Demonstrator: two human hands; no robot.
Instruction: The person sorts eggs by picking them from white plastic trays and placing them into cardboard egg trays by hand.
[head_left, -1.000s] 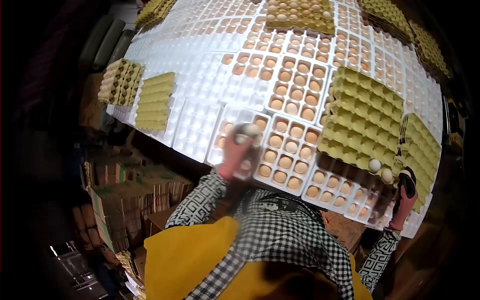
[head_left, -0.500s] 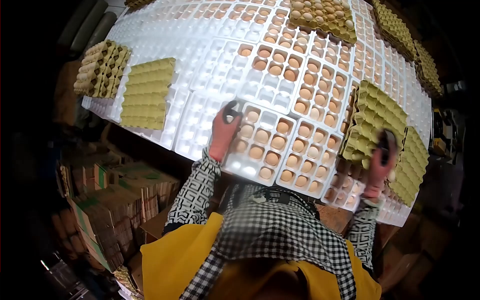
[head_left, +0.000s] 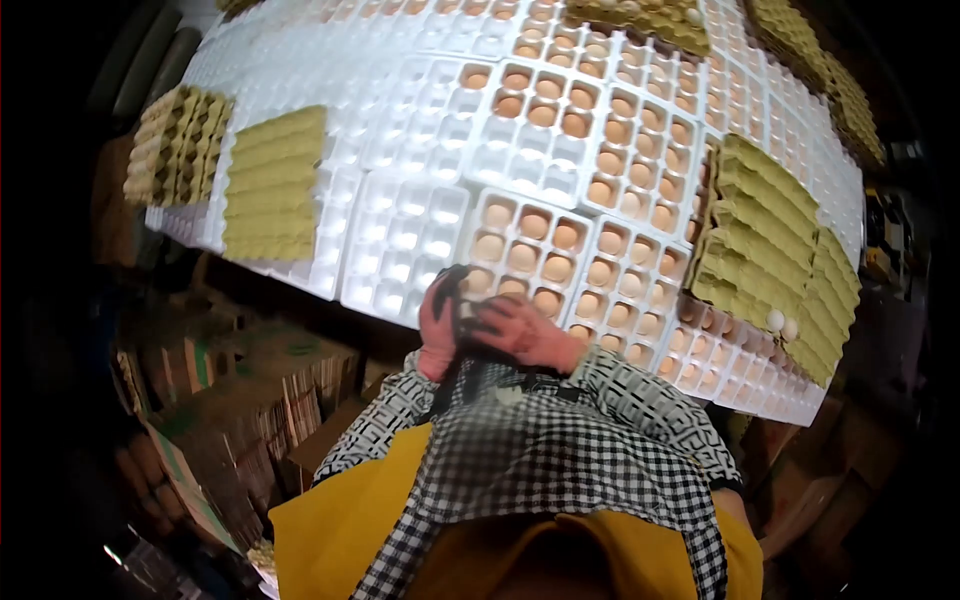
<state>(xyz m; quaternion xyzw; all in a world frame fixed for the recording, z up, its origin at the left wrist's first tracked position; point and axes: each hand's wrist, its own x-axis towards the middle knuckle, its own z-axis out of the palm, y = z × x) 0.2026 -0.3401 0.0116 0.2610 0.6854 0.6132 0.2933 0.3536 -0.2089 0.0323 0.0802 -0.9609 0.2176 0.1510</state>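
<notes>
My left hand [head_left: 438,328], in a pink glove with dark fingers, curls at the near left corner of a white egg tray [head_left: 470,232]. Close against it, my right hand [head_left: 522,332] reaches across with its gloved fingers bent downward over the tray's near end. Something pale shows between the hands, too blurred to name. Brown eggs [head_left: 534,222] fill the tray's visible cells; the hands cover its nearest row. To the left lies an egg tray with bare cells [head_left: 408,235].
Yellow pulp egg flats [head_left: 755,225] are stacked on the right, with two loose eggs [head_left: 783,324] at their near edge. More flats [head_left: 272,185] stand at left. Filled white trays [head_left: 640,160] spread across the table. Cardboard bundles [head_left: 235,420] sit below, left.
My right hand has swept left from the pulp flats to meet my left hand, which has come down towards me. A cell in the tray's far row that looked bare now shows an egg.
</notes>
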